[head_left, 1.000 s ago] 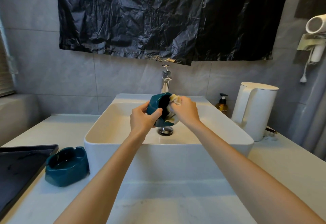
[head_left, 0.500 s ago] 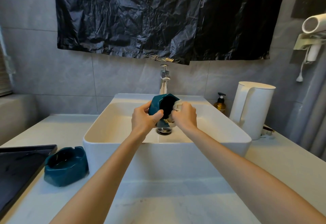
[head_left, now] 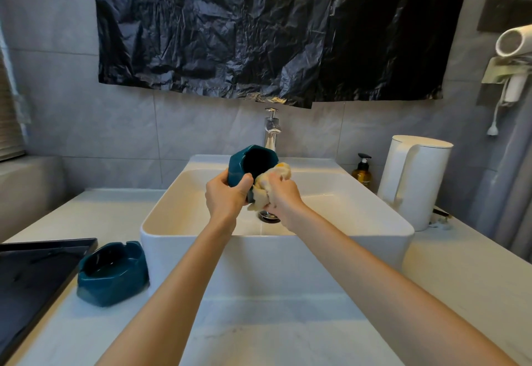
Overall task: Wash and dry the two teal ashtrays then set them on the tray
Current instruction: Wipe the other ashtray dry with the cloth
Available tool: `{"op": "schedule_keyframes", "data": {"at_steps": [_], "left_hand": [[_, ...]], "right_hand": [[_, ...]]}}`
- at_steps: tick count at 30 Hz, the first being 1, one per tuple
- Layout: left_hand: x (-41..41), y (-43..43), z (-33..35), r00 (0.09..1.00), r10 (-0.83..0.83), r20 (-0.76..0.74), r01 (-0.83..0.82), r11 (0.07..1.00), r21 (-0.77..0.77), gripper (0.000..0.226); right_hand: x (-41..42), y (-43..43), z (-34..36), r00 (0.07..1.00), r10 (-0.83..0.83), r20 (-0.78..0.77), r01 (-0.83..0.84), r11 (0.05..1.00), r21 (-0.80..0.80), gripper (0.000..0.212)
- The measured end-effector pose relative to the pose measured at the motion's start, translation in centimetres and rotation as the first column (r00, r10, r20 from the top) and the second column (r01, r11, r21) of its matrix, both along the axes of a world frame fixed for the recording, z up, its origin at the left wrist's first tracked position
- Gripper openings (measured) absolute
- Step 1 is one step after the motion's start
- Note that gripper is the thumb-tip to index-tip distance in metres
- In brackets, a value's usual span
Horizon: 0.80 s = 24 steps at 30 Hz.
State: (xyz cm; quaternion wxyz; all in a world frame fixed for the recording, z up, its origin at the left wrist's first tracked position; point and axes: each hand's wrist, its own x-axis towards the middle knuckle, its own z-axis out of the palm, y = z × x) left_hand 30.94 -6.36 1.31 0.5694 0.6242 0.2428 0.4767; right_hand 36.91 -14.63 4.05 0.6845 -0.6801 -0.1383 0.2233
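Saw a teal ashtray gripped in the left hand above the middle of the white sink, tipped on its side with the dark hollow facing near and right. Could make out nothing inside that hollow. Saw the thumb curled over the near edge; could not see the other fingers, hidden behind the ashtray. Saw a pale yellow cloth bunched in the right hand, fingers curled tight round it, pressed against the ashtray's lower right edge. Found a metal drain at the sink's bottom, partly covered by the right wrist; could not tell whether water lay there.

Found the second teal ashtray upright on the countertop, close against the sink's near left corner and just right of the black tray. Could not tell whether it touched either. Noted only a faint sheen in its bowl.

Saw a chrome faucet at the far side, its foot hidden behind the held ashtray. Found a white kettle right of the sink, with an amber pump bottle just left of it. Saw both forearms crossing the near countertop and the sink's front wall, and a black plastic sheet covering the far wall.
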Motion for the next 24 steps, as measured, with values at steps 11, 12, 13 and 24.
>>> {"op": "schedule_keyframes", "data": {"at_steps": [11,12,13,24], "left_hand": [[-0.4,-1.8,0.7,0.998,-0.062,0.020,0.053,0.955,0.292,0.026],[-0.4,-1.7,0.7,0.998,-0.066,0.020,0.058,0.958,0.281,0.024],[-0.5,-1.5,0.7,0.997,-0.074,0.014,0.067,0.959,0.276,0.023],[-0.8,-1.5,0.7,1.000,-0.010,0.027,0.000,0.937,0.349,0.029]], "right_hand": [[2.1,-1.7,1.2,0.799,-0.179,0.574,0.287,0.952,-0.102,0.010],[2.3,-1.8,1.4,0.722,-0.154,0.674,0.292,0.952,-0.095,0.023],[2.6,-1.7,1.4,0.646,-0.116,0.754,0.284,0.954,-0.096,0.038],[1.1,-0.1,-0.4,0.941,-0.275,0.199,0.271,0.961,0.049,0.028]]}}
